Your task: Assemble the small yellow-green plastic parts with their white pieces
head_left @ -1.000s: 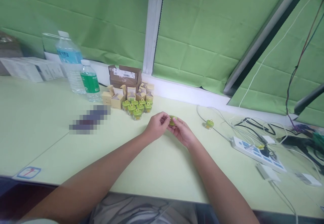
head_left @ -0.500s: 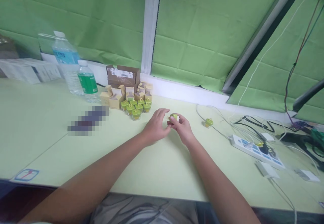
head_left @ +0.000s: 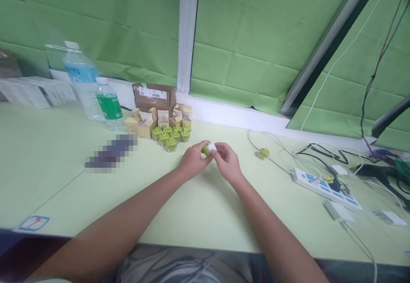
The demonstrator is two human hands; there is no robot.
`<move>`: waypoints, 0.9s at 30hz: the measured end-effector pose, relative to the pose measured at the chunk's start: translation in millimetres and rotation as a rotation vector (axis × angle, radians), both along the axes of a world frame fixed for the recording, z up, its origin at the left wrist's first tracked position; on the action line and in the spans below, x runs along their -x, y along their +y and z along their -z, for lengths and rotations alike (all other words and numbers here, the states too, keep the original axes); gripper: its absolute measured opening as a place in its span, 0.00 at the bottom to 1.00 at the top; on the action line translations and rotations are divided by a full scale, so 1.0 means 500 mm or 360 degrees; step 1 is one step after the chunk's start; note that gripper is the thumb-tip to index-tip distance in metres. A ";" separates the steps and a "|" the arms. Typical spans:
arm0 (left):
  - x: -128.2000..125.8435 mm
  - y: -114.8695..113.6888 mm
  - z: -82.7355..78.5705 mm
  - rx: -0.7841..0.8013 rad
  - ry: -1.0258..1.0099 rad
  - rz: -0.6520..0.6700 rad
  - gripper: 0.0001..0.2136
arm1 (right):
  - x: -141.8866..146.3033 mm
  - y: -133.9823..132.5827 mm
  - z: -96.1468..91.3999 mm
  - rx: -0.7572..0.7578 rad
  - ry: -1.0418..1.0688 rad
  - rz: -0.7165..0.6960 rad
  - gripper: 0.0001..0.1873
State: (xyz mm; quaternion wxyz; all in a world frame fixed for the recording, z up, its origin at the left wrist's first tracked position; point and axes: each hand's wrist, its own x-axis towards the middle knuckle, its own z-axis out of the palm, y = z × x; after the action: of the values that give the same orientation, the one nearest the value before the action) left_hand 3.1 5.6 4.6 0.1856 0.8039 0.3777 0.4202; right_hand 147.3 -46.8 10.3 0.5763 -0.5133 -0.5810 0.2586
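My left hand (head_left: 191, 161) is closed around a small green-lidded jar (head_left: 206, 149), tipped on its side with a white part facing right. My right hand (head_left: 228, 161) has its thumb and fingers curled at that white end, touching it. The fingers partly cover the jar. Several more green-lidded jars (head_left: 171, 144) with loop handles stand grouped to the left of my hands. A single similar jar (head_left: 264, 153) sits apart on the right.
Opened small cartons (head_left: 145, 128) and a brown cardboard box (head_left: 153, 97) stand behind the grouped jars. Water bottles (head_left: 110, 108) are farther left, near a blurred-out dark item (head_left: 112, 151). At right lie a white power strip (head_left: 325, 189), tangled cables and a white adapter (head_left: 338, 211).
The jar has passed from my right hand into my left and turned, so its white end faces right. My left hand has closed on it.
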 end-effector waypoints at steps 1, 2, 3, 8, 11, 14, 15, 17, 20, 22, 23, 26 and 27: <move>0.000 0.003 0.003 0.0033 -0.0067 -0.0001 0.19 | -0.001 0.000 -0.001 -0.0019 0.0029 -0.0006 0.13; 0.000 0.006 0.005 0.0059 -0.0116 0.0001 0.20 | -0.002 0.000 -0.002 -0.0039 0.0030 -0.0010 0.12; 0.000 0.008 0.007 0.0080 -0.0151 0.0008 0.20 | -0.002 0.000 -0.002 -0.0064 0.0007 -0.0012 0.12; 0.002 0.008 0.003 0.0122 -0.0184 0.0083 0.16 | 0.004 -0.012 -0.012 -0.0178 -0.0157 0.0013 0.11; 0.003 0.003 -0.003 0.0094 -0.0111 0.0080 0.14 | 0.008 -0.017 -0.018 -0.0244 -0.0299 0.0048 0.09; 0.002 0.000 -0.005 0.0074 -0.0076 0.0044 0.15 | 0.007 -0.014 -0.016 -0.0224 -0.0254 0.0083 0.10; 0.002 -0.001 -0.005 0.0073 -0.0070 0.0042 0.15 | 0.006 -0.011 -0.014 -0.0190 -0.0183 0.0082 0.10; 0.001 0.000 -0.003 0.0064 -0.0059 0.0046 0.15 | 0.003 -0.007 -0.011 -0.0136 -0.0048 0.0071 0.10; 0.001 0.002 0.001 0.0003 -0.0005 0.0016 0.14 | -0.001 -0.004 -0.007 -0.0142 -0.0047 0.0069 0.08; 0.002 0.005 0.004 -0.0048 0.0067 -0.0015 0.15 | -0.003 -0.004 -0.006 -0.0163 -0.0127 0.0091 0.07; 0.003 0.006 0.005 -0.0066 0.0104 -0.0027 0.16 | -0.003 -0.004 -0.006 -0.0165 -0.0162 0.0103 0.07; 0.005 0.008 0.008 -0.0093 0.0174 -0.0037 0.17 | -0.003 -0.003 -0.005 -0.0149 -0.0216 0.0131 0.07; 0.005 0.008 0.008 -0.0097 0.0182 -0.0033 0.17 | -0.004 -0.001 -0.004 -0.0141 -0.0219 0.0129 0.07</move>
State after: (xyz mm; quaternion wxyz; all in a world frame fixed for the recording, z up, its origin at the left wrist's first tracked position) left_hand 0.8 9.5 0.5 0.1346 0.8279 0.3830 0.3869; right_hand 149.2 -47.5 12.3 0.5672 -0.5269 -0.6087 0.1732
